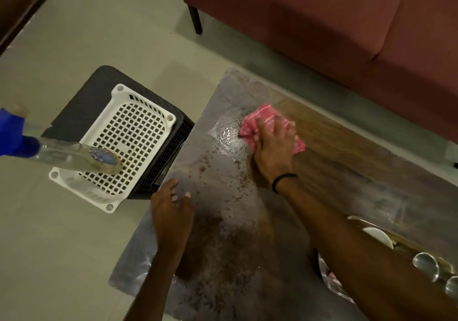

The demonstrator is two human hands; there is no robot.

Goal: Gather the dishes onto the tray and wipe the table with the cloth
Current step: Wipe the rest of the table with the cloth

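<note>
Tray (pixel 357 219) sits behind right hand (pixel 275 147), under its forearm; pulling back may knock dishes (pixel 425 263). Hand presses cloth (pixel 260 118), fingers spread; left hand (pixel 171 211) lies flat.

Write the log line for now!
wiping | right hand presses pink cloth on table | left hand empty | crumbs unwiped

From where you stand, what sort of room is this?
Probably a home living room: a red sofa stands behind a low wooden table, where the right hand presses a pink cloth, near a tray of dishes.
</note>
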